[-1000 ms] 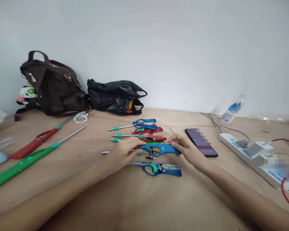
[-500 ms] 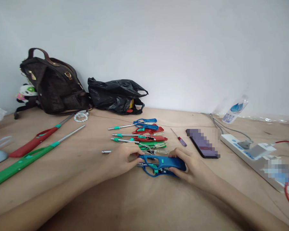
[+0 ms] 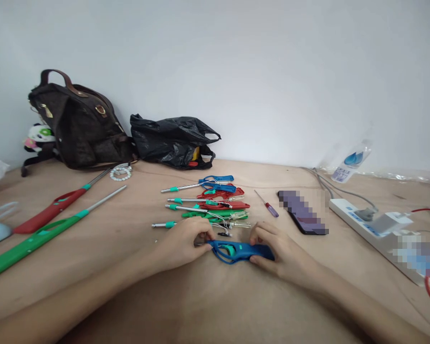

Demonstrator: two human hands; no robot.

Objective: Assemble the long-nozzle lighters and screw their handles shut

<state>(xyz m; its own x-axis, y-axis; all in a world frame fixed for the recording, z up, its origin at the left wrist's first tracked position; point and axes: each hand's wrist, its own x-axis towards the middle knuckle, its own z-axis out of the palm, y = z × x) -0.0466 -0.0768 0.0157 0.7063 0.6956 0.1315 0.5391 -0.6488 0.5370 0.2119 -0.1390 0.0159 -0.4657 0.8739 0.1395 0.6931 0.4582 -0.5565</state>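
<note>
A blue lighter casing [image 3: 241, 249] with a teal trigger lies on the table in front of me, its upper shell half over the lower one. My left hand [image 3: 189, 239] pinches its narrow left end between thumb and fingers. My right hand [image 3: 272, 243] grips the wide right end, thumb on the near side and fingers on the far side. Just beyond my hands lie opened lighters in rows: a blue one [image 3: 218, 184], red parts [image 3: 225, 205] and a green part [image 3: 200, 215], with metal tubes, wires and clear fuel tanks. A small black part [image 3: 224, 234] lies close behind the casing.
A purple-handled screwdriver [image 3: 271, 210] and a phone [image 3: 301, 212] lie to the right, before a white power strip [image 3: 358, 229] and a bottle [image 3: 353, 160]. On the left are red [image 3: 53, 210] and green [image 3: 39, 239] long lighters. Behind stand a dark backpack [image 3: 86, 129] and black plastic bag [image 3: 172, 141].
Both hands have lowered the blue upper shell towards me onto the lower half. The two halves now line up much more closely, and the inner parts are mostly covered.
</note>
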